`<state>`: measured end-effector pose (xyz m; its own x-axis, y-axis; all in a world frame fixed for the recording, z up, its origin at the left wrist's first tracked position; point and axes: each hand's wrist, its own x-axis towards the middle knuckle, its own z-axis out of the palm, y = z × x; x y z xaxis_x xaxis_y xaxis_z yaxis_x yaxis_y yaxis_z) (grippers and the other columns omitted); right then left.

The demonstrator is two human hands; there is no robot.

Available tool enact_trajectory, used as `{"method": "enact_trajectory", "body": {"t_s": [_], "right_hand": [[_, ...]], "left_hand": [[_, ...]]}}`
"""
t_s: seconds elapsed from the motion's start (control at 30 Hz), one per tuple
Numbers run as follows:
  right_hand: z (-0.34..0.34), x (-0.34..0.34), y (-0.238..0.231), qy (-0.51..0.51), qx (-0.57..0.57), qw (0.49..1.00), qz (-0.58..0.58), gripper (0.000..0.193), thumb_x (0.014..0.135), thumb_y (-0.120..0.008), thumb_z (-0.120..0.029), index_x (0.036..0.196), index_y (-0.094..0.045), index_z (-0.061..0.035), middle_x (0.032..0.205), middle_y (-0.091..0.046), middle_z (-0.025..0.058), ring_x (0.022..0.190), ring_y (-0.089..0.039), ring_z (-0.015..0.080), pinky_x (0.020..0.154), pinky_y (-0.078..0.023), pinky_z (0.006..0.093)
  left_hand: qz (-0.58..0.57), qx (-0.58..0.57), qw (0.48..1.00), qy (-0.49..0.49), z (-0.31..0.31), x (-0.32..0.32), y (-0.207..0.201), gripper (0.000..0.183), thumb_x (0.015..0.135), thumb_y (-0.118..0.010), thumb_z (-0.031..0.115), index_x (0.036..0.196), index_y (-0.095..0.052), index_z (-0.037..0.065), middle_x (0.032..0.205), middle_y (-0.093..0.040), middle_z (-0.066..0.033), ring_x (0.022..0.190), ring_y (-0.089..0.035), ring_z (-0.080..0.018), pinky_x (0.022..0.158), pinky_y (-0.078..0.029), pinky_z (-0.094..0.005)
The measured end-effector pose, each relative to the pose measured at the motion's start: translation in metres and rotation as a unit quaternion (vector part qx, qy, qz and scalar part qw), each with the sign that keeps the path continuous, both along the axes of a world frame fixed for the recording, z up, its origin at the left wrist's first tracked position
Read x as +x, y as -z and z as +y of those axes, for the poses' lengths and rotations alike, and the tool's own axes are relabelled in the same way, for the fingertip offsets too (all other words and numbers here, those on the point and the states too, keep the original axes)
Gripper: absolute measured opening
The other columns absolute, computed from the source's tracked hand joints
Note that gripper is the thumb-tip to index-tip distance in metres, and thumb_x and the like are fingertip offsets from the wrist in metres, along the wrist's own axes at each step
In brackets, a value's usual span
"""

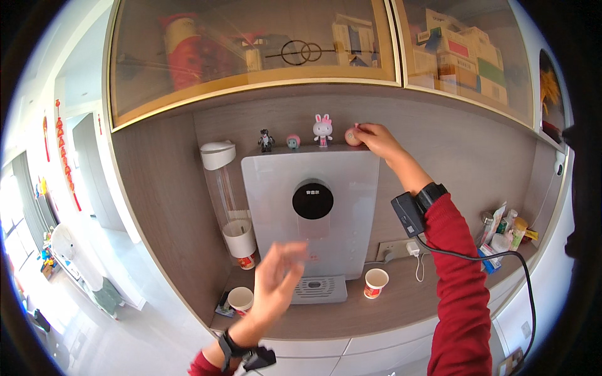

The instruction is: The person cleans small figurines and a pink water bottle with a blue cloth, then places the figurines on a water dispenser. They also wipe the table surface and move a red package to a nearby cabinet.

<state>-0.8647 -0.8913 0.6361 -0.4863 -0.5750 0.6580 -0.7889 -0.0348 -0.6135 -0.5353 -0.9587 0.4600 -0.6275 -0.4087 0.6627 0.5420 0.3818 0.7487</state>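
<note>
My right hand (378,141) pinches a small round pink figurine (353,137) at the right end of the top of a grey water dispenser (271,194). Beside it on the same ledge stand a white-and-pink rabbit figurine (323,130), a small pink-and-teal figurine (293,141) and a dark figurine (266,141). Lower down, my left hand (276,285) hovers before the dispenser's lower front, blurred by motion. Its thumb and fingers look apart, and nothing shows in them. Behind it is the grey drip tray (326,292).
A paper cup (376,284) stands right of the drip tray, another cup (240,298) to the left. A clear cup holder (227,188) is upright beside the dispenser. A plugged-in white charger (412,249) and packages (501,238) are at right. Glass-door cabinets (257,81) overhang everything.
</note>
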Motion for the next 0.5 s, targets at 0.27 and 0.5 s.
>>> {"method": "enact_trajectory", "body": {"t_s": [0.27,0.5], "right_hand": [[0.008,-0.004,0.002,-0.115,-0.035,0.984,-0.128,0.038,0.089,-0.063,-0.025,0.116,-0.059,0.0019,0.102,-0.066,0.009,0.092,-0.061,0.0148,0.082,-0.049,0.0282],[-0.003,-0.012,0.003,-0.121,-0.018,0.987,-0.106,0.04,0.087,-0.064,-0.025,0.117,-0.06,0.0015,0.107,-0.067,0.0146,0.095,-0.063,0.0194,0.084,-0.049,0.0311]], "left_hand": [[0.042,-0.29,0.943,-0.155,-0.024,-0.145,-0.188,0.03,0.087,-0.05,0.001,0.115,-0.059,0.001,0.103,-0.065,-0.0151,0.092,-0.063,-0.0236,0.085,-0.048,-0.0313],[-0.075,-0.436,0.862,-0.249,-0.02,-0.193,-0.2,0.031,0.082,-0.052,0.007,0.109,-0.064,0.001,0.1,-0.065,-0.0218,0.097,-0.062,-0.036,0.089,-0.046,-0.0417]]}}
